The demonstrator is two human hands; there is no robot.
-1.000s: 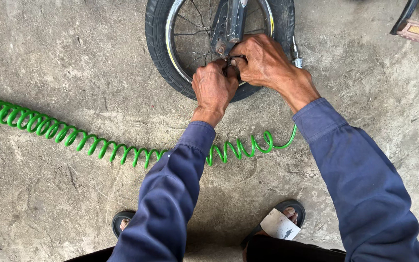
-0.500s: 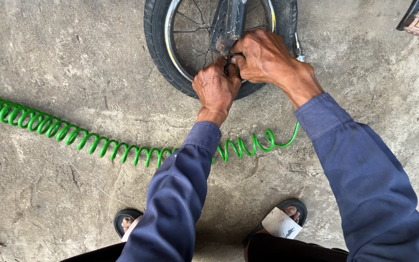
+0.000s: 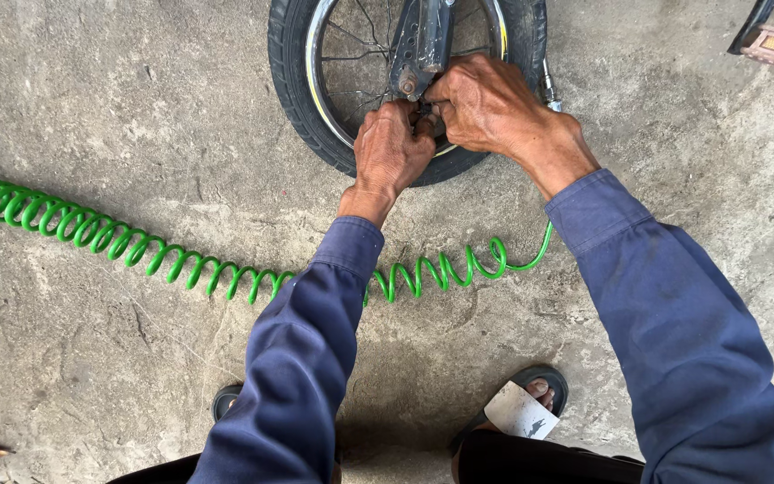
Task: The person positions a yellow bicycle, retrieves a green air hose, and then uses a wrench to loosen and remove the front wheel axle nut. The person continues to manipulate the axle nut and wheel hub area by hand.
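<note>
Here, both hands pinch at the small bicycle wheel (image 3: pixel 315 99) near its rim.
Left hand (image 3: pixel 391 148) and right hand (image 3: pixel 485 103) closed on something hidden, maybe the valve; fingers could slip into spokes (image 3: pixel 365 45), coiled green air hose (image 3: pixel 181 264) underfoot.

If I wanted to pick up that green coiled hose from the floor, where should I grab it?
Probably from above, at the open stretch of the green coiled hose left of the left hand. There it lies flat on the concrete floor with nothing over it. Farther right it passes under the blue sleeve, and its end rises toward the wheel.

Left hand (image 3: pixel 390 151) and right hand (image 3: pixel 485 103) touching, fingers curled
</note>
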